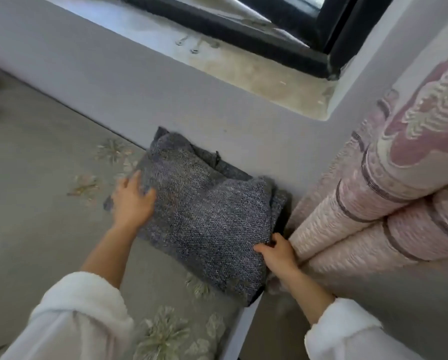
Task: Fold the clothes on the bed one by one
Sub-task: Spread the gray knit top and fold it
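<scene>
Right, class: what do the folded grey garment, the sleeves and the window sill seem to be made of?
Folded grey garment: likely a coarse knit, from its flecked, pebbly weave.
Sleeves: probably soft white fleece; fuzzy, matte nap.
Window sill: looks like bare cement or stone; rough, stained, dull.

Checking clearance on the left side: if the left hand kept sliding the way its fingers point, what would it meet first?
Likely only more of the folded grey knit under the left hand; beyond that, the grey wall, though depth is uncertain.
</scene>
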